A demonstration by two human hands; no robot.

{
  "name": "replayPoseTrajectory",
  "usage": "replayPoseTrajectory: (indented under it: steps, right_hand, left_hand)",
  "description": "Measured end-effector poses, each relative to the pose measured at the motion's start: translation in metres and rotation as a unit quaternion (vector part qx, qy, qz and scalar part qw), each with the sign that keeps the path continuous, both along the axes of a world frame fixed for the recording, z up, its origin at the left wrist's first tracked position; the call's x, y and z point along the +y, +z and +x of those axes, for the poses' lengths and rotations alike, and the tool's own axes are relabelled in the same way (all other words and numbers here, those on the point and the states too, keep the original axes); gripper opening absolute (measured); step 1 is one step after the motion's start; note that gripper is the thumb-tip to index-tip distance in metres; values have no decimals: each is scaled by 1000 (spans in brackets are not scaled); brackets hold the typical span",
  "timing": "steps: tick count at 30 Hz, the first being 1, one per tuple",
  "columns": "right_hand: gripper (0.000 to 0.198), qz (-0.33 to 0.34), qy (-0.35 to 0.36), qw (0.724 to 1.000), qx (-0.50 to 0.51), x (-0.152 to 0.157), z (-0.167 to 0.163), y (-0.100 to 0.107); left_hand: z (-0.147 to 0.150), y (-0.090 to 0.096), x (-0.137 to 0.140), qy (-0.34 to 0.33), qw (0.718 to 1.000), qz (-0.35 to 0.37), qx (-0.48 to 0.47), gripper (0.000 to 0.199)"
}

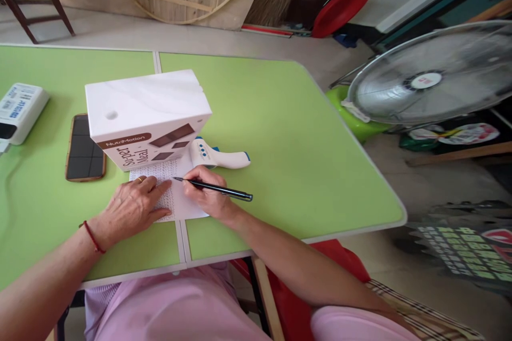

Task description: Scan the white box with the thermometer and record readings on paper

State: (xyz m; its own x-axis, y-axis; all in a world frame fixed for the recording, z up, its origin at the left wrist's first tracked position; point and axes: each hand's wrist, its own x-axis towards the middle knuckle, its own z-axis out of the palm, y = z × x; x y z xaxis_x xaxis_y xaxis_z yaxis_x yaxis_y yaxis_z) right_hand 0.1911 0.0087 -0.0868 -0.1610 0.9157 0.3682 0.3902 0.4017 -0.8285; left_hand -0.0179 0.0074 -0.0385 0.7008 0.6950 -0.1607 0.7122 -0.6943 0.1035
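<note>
A sheet of paper (182, 203) covered on its left part with rows of small handwriting lies on the green table. My left hand (134, 205) rests flat on its left side, fingers spread, with a ring and a red wrist cord. Between the fingers of my right hand (210, 194) is a black pen (224, 189), its tip close to the paper just right of the written rows. Right behind the paper stands a white NutriMotion box (148, 112), covering the sheet's far edge. A white and blue handheld thermometer (220, 157) lies beside the box, behind my right hand.
Left of the box lies a dark phone (85, 149), and farther left a white device (22, 109) with a cable. The green tabletop (288, 133) ends at a pale rim on the right. A large fan (428, 80) stands beyond that edge.
</note>
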Motion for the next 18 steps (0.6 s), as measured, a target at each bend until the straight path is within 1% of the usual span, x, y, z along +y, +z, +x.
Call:
replayPoseTrajectory:
  steps: [11,18]
  right_hand:
    - [9,10,-8,1000,16,0,0,0]
    - [9,1,-14,1000,8,0,-1,0]
  left_hand:
    - [1,1,1,4,1000,-5,-1,49]
    - [0,0,0,4,1000,2,-8,49]
